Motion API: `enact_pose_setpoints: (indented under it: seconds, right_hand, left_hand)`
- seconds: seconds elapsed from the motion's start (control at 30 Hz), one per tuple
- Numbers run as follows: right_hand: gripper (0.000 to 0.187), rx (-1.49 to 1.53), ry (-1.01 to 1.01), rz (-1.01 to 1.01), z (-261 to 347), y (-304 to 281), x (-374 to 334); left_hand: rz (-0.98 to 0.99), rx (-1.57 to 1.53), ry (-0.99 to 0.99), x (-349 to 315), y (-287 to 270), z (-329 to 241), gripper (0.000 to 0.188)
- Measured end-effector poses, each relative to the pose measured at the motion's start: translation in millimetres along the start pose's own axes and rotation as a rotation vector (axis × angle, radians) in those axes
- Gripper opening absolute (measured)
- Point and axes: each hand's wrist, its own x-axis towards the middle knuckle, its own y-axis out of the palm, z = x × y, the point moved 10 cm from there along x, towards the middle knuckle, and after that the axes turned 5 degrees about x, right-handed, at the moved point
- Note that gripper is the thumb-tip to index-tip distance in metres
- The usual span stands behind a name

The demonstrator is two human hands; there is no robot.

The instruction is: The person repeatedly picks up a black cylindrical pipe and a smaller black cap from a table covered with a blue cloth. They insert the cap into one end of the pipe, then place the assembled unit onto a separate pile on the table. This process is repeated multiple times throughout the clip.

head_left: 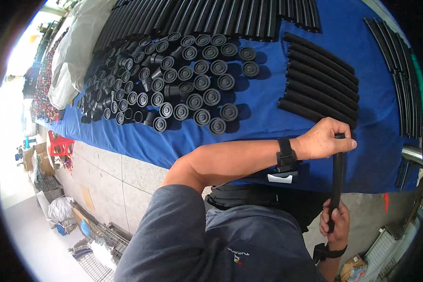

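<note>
Blue-draped table [263,105] fills upper & ctr frame; L forearm [249,162], crossing its front edge at ctr, could swing up into the round black fittings [195,102], upper ctr-L, & topple some. Short row of black tubes [319,80], upper R, might get knocked askew if L hand [326,138], just beside it, shifts. Held black tube [337,176], lower R, runs approx. upright in frame past the table edge; a slack grip could drop it to the floor [141,174]. L hand: closed around tube's top end. R hand [334,220]: fingers curled around its lower end, partly hidden.
</note>
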Motion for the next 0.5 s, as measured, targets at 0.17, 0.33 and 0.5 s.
enact_pose_setpoints:
  seconds: [0.17,0.33,0.5]
  right_hand:
    - [0.036,-0.700,-0.310,-0.342,21,-22,-4]
    - [0.032,0.264,0.079,0.115,-5,12,-5]
    - [0.033,-0.707,-0.365,-0.284,22,-19,-4]
  left_hand:
    - [-0.020,0.019,0.014,2,-2,-1,0.024]
    - [0.034,-0.098,-0.126,-3,2,2,0.022]
    - [-0.018,-0.068,-0.012,2,-2,-1,0.021]
